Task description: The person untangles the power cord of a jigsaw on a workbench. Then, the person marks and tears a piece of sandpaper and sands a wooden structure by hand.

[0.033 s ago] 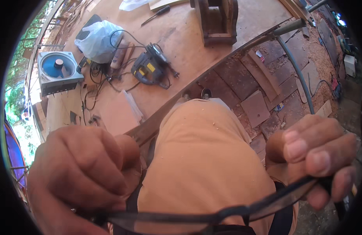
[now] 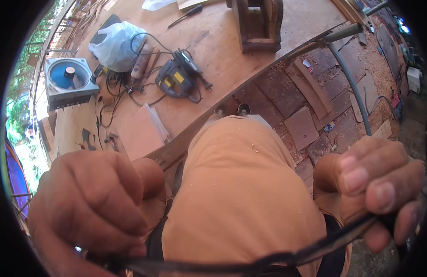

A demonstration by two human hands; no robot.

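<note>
A pair of dark-framed glasses [image 2: 333, 237] stretches between my hands, close in front of my body at the bottom of the view. My left hand [image 2: 93, 198] is closed round its left end, with the fingertips curled out of sight. At the opposite end, my right hand [image 2: 379, 184] pinches the frame with bent fingers. The lenses appear nearly edge-on, and the lower part of the glasses is blurred. Behind them is my orange shirt [image 2: 241, 184], flecked with bits of wood.
A wooden worktable [image 2: 222, 78] bears a jigsaw [image 2: 176, 78] with its cord, a plastic bag [image 2: 116, 46], a blue-and-grey speaker-like box [image 2: 70, 78], stacked thin boards [image 2: 142, 131], a screwdriver [image 2: 185, 16] and a brown wooden piece [image 2: 257, 27]. Offcuts and shavings cover the floor at right beside a metal pipe [image 2: 349, 74].
The glasses have tilted and dropped slightly, so less of the lenses shows. My right hand has shifted a little right and down; both hands keep hold.
</note>
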